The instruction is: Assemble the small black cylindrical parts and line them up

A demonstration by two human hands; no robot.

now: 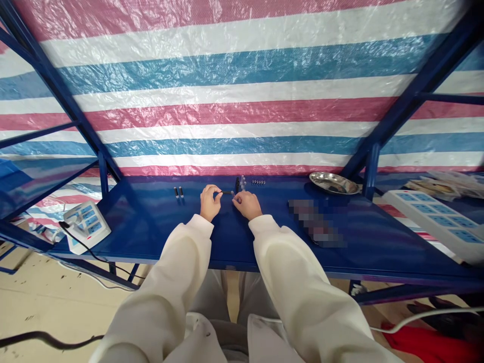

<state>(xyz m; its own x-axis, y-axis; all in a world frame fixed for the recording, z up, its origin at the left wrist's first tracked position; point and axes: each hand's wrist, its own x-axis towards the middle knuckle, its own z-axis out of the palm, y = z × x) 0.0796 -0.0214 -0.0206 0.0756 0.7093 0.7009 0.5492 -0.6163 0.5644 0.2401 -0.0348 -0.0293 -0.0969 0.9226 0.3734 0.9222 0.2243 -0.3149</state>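
Observation:
Over the middle of the blue table, my left hand [210, 202] pinches a short thin black tube [227, 192] pointing right. Close beside it, my right hand [247, 204] has its fingertips pressed together on a small clear piece [233, 193] near the tube's right end. Whether the two parts touch, I cannot tell. Just beyond my right hand stand several small black parts [237, 184] and several clear parts [242, 180]. A row of tiny shiny metal pieces [258, 182] lies to their right. Left of my hands are two black tubes with pale ends [178, 192], side by side.
An oval metal dish [333, 184] sits at the back right, with a pixelated dark object [315, 222] nearer me. White power strips stand at the left [88, 227] and right [434, 222]. Blue frame posts [368, 171] and a striped sheet [242, 91] bound the table [132, 222].

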